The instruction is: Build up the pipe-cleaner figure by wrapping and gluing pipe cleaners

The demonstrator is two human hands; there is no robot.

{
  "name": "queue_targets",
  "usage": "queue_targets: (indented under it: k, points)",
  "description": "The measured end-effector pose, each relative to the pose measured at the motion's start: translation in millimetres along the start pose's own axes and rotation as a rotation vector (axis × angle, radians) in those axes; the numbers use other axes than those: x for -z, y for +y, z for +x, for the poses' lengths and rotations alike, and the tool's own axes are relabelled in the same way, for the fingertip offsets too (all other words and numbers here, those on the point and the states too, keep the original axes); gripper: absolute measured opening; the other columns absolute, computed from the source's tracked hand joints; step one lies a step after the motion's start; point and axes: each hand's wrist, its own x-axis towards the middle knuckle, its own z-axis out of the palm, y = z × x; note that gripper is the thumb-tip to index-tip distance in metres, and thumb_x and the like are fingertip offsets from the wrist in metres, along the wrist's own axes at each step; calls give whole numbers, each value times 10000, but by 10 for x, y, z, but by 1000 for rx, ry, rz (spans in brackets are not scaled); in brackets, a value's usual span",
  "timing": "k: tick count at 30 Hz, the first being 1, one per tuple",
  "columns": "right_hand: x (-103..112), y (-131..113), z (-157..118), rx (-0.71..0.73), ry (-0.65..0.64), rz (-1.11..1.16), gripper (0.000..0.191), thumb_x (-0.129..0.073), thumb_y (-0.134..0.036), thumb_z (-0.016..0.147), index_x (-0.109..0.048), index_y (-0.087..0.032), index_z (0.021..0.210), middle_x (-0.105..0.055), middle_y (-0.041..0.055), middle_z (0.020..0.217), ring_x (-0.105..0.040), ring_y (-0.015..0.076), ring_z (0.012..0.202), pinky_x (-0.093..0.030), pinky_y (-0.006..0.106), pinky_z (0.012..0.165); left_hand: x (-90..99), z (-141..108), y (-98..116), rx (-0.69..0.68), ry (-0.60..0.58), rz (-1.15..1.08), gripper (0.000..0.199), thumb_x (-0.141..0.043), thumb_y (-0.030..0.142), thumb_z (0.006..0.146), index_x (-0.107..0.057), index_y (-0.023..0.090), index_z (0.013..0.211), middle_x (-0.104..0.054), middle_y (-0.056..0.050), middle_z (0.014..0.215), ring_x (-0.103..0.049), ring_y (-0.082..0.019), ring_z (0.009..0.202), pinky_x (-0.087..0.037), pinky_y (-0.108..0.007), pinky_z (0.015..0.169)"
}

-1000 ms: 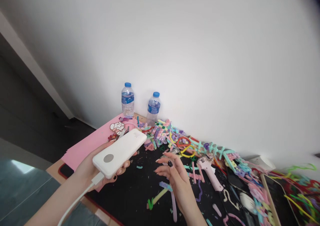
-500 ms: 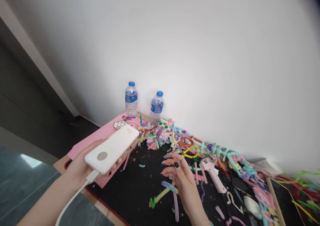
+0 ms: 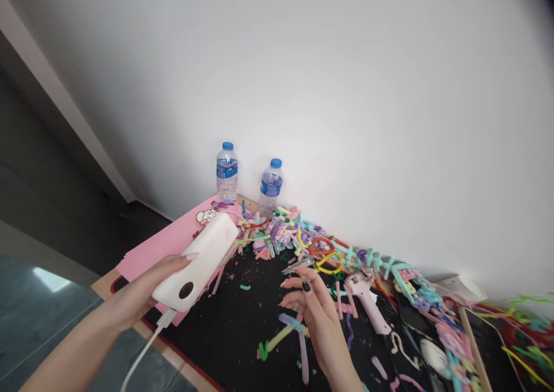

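A white power bank [image 3: 201, 262] with a dark oval spot rests in my left hand [image 3: 147, 285], thumb along its edge, above the pink sheets [image 3: 160, 242]. From its lower end hangs a white cable [image 3: 145, 354]. My right hand [image 3: 318, 317] hovers over the black mat [image 3: 225, 334], fingers apart and slightly curled, holding nothing. Just beyond its fingertips lie scissors with yellow handles [image 3: 329, 263]. Beside it on the mat is a yellow, green and purple fuzzy stem piece [image 3: 281, 339].
Two water bottles [image 3: 227, 172] [image 3: 271, 185] stand against the white wall. Heaped fuzzy stems [image 3: 283, 230] line the table's back edge. To the right lie a pink glue gun [image 3: 370, 305], a white mouse [image 3: 434, 357] and a tray [image 3: 474, 346] with more stems.
My left hand has tilted the power bank, so its face is turned more sideways and my thumb now shows along its edge. The cable swung right. My right hand has barely moved.
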Motion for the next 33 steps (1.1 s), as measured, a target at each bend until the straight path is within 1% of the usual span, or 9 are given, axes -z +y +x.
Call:
queue_targets:
  k: [4, 8, 15, 19, 23, 25, 26, 28, 33]
  points:
    - [-25, -21, -22, -9, -19, 8, 312, -549, -430, 873, -549, -251, 1129, -655, 50, 968, -651, 186, 741, -476, 328, 723, -108, -126, 96, -47, -71, 100, 403, -506, 582, 764, -611, 200, 837, -679, -28, 705, -650, -236, 652, -520, -284, 540]
    - [-15, -28, -31, -12, -5, -5, 304, -543, -434, 876, -555, -263, 1128, -656, 42, 964, -650, 175, 734, -470, 308, 702, -189, -181, 162, -14, -133, -40, 393, -521, 532, 767, -651, 167, 832, -688, -26, 661, -615, -199, 569, -490, -244, 453]
    - [11, 7, -30, 1, 5, -7, 315, -544, -434, 875, -544, -254, 1133, -657, 47, 957, -656, 171, 714, -463, 284, 637, -148, -179, 248, 86, -248, -156, 499, -392, 545, 841, -683, 141, 869, -716, -74, 723, -647, -235, 652, -522, -314, 566]
    - [11, -3, -34, -9, 20, -19, 305, -542, -415, 879, -536, -244, 1133, -660, 46, 946, -653, 162, 701, -450, 266, 612, -117, -161, 221, 32, -57, -78, 407, -468, 499, 817, -657, 156, 930, -685, -28, 664, -653, -242, 692, -521, -307, 628]
    - [5, -28, -33, 0, 54, 6, 299, -563, -405, 867, -540, -233, 1110, -670, 43, 920, -645, 148, 672, -451, 253, 602, -89, -119, 172, -263, 70, 326, 464, -508, 459, 811, -553, 202, 1194, -682, 5, 968, -611, -279, 971, -498, -269, 758]
    - [1, -39, -29, 0, 74, 18, 302, -577, -410, 856, -547, -229, 1095, -673, 43, 909, -644, 148, 658, -459, 255, 597, -38, -50, 119, -433, 263, 593, 598, -502, 488, 808, -423, 212, 1333, -600, -32, 1191, -508, -322, 1146, -440, -333, 917]
    - [-1, -43, -27, -4, 82, 21, 307, -583, -416, 850, -552, -226, 1088, -674, 43, 902, -645, 149, 651, -461, 255, 589, 3, 0, 76, -479, 435, 724, 694, -511, 510, 792, -344, 190, 1385, -553, -81, 1255, -471, -339, 1182, -397, -392, 972]
    - [-1, -45, -22, -19, 99, 20, 316, -593, -428, 840, -562, -225, 1081, -675, 44, 896, -646, 151, 644, -462, 254, 578, 112, 116, -40, -533, 688, 1011, 880, -552, 544, 724, -230, 144, 1440, -563, -133, 1194, -486, -374, 1115, -389, -478, 956]
    - [18, -25, -10, -20, 116, 28, 321, -606, -432, 829, -574, -230, 1076, -673, 34, 880, -632, 138, 628, -471, 260, 613, 361, 341, -356, -643, 830, 1249, 808, -511, 526, 773, -249, 133, 1429, -576, -128, 1085, -515, -340, 1021, -426, -416, 900]
